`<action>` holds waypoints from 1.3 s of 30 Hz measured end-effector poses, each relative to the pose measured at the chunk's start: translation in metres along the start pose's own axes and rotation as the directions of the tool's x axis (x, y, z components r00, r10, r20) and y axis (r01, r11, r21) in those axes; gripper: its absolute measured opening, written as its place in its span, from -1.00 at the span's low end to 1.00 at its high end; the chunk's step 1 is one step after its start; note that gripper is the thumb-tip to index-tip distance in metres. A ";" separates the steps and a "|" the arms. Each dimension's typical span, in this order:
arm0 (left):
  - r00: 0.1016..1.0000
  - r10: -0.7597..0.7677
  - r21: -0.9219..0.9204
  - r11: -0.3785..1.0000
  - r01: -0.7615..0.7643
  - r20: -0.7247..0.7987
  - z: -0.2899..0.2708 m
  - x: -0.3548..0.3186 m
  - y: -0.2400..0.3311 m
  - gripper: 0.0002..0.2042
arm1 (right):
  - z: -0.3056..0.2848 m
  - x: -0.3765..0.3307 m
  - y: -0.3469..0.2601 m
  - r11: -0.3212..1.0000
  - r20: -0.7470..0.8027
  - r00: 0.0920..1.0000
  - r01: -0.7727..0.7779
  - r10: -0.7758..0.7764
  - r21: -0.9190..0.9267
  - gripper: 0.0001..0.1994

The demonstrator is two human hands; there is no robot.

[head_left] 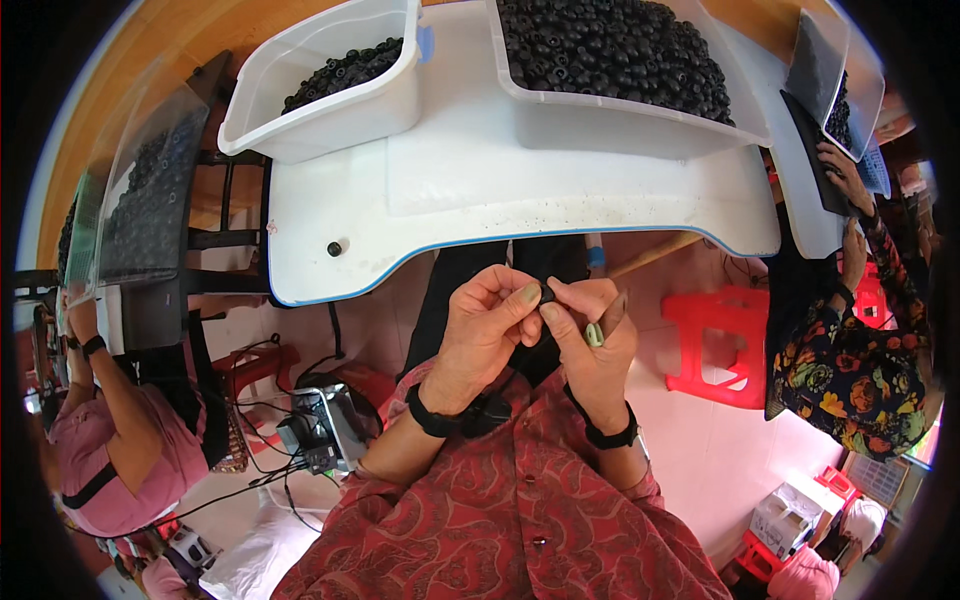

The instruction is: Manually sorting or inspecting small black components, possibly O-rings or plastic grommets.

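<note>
My left hand [487, 322] and my right hand [590, 335] meet below the front edge of the white table [470, 190]. Both pinch one small black round part [547, 293] between fingertips and thumbs. My right hand also holds a small pale green tool [594, 334] against its palm. A black band sits on each wrist. One loose black part [334, 248] lies on the table at the left. Beyond it stand a white bin [330, 85] partly filled with black parts and a larger white bin [625, 70] heaped with them.
A person in pink [120, 430] sits at the left beside a clear bin of black parts [150, 190]. Another person in a floral top [860, 340] works at the right. A red stool [715, 345] and a cabled device [322, 428] are on the floor.
</note>
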State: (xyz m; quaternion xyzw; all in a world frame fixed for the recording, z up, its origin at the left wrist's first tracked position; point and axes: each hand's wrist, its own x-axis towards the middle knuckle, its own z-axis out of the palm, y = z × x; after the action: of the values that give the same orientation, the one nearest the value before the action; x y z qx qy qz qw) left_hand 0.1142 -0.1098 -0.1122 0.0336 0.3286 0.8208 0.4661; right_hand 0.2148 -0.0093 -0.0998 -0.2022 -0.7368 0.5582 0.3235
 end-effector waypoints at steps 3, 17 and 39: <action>0.999 0.016 0.029 0.999 -0.015 -0.033 0.000 -0.001 0.000 -0.91 | 0.003 0.001 -0.003 0.981 -0.025 0.990 0.135 -0.140 -0.140 -0.82; 0.997 0.066 0.113 0.992 -0.062 -0.036 -0.004 0.000 0.000 -0.93 | 0.006 0.004 -0.011 0.955 0.047 0.984 0.177 -0.170 -0.237 -0.72; 0.988 0.132 0.111 0.986 -0.123 -0.082 -0.006 -0.008 0.000 -0.93 | 0.016 -0.002 -0.007 0.993 -0.020 0.999 0.042 -0.045 -0.112 -0.86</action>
State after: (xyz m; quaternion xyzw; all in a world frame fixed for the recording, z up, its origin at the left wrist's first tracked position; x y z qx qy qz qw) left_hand 0.1167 -0.1192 -0.1143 0.0428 0.3892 0.8310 0.3951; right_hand 0.2055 -0.0232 -0.0963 -0.2100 -0.7673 0.5068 0.3321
